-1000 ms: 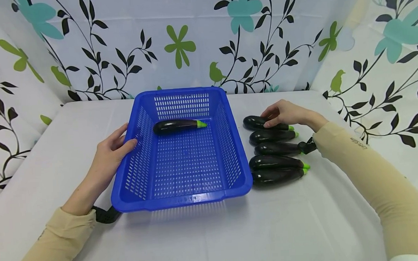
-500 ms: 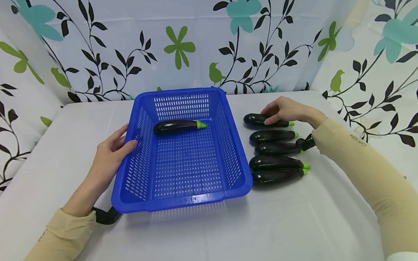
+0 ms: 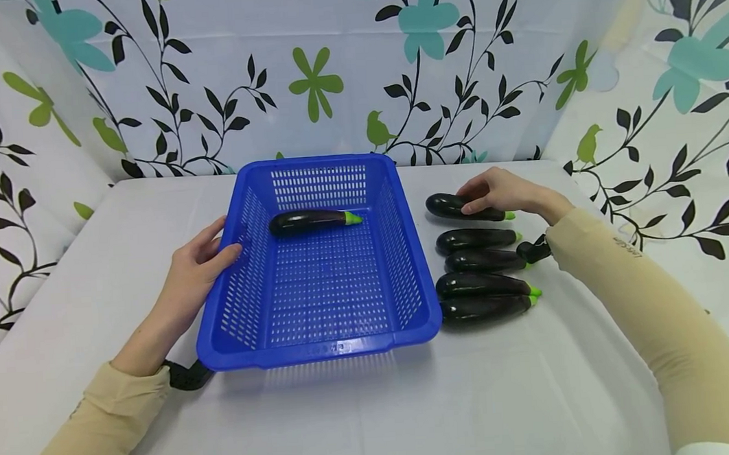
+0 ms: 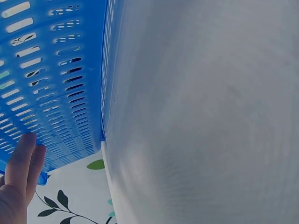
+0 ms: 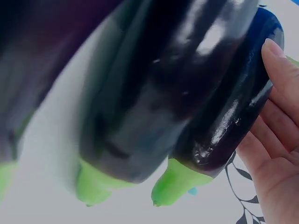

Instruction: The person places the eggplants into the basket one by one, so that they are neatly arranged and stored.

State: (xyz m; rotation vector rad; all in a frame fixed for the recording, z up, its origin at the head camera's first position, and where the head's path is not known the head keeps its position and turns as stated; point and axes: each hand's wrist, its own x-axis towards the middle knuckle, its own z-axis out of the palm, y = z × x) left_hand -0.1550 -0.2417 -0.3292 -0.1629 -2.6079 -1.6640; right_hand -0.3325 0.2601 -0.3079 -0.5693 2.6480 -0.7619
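Note:
My left hand [image 3: 188, 278] grips the left rim of a blue plastic basket [image 3: 346, 348], thumb over the edge and fingers along the outer wall. In the left wrist view, fingers [image 4: 19, 163] lie against the slotted wall. One dark eggplant [image 3: 307, 221] with a bright green stem end lies at the back inside the basket. To the right, my right hand [image 3: 502, 196] holds the farthest eggplant [image 3: 442, 205] of a row, thumb on the near side. The right wrist view shows this eggplant [image 5: 224, 126] between thumb and fingers.
Several more eggplants [image 3: 478, 239] lie side by side right of the basket, stem ends to the right; the nearest one [image 3: 483, 309] is close to its rim. A white cloth [image 3: 374, 419] covers the table. Patterned curtains [image 3: 343, 63] stand behind and at both sides.
The eggplant in my right hand has shifted slightly away from the row, widening the gap to its neighbour. My left hand and the basket have stayed put.

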